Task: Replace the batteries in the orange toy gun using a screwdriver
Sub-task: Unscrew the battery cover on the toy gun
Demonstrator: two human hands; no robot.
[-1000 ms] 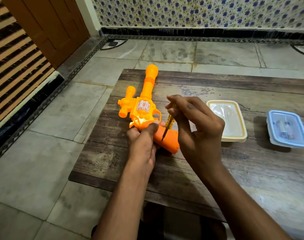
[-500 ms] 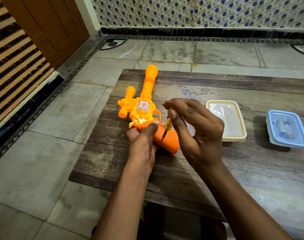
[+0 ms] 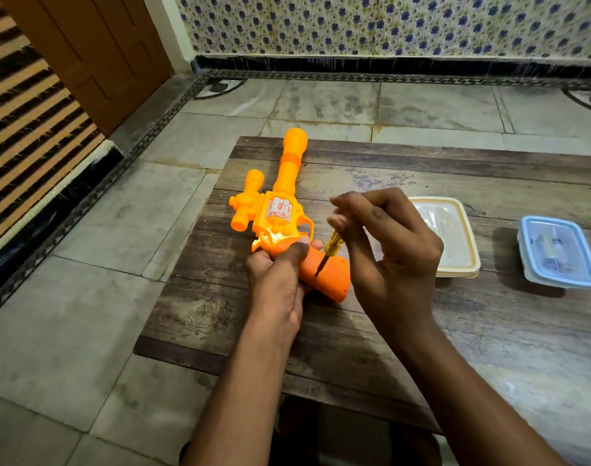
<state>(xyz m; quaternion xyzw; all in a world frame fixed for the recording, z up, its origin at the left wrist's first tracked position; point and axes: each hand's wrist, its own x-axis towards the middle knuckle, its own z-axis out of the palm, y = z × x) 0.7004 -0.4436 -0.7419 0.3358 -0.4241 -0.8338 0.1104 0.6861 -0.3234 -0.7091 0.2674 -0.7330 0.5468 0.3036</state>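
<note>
The orange toy gun (image 3: 280, 210) lies flat on the low wooden table (image 3: 489, 331), barrel pointing away from me. My left hand (image 3: 280, 274) grips it where the body meets the handle, thumb over the top. A small screwdriver (image 3: 329, 252) with a yellow handle stands tilted with its tip on the gun's handle. My right hand (image 3: 388, 250) pinches the top of the screwdriver between thumb and fingertips, the other fingers spread above it.
A cream lidded plastic box (image 3: 452, 237) sits just right of my right hand. Further right is a clear box with a blue lid (image 3: 556, 252) with small items inside. The table's left edge meets the tiled floor (image 3: 102, 264); a patterned wall runs behind.
My right hand's fingers have shifted round the screwdriver's handle, turning it. The screwdriver tip stays on the gun's handle. My left hand and the gun have not moved.
</note>
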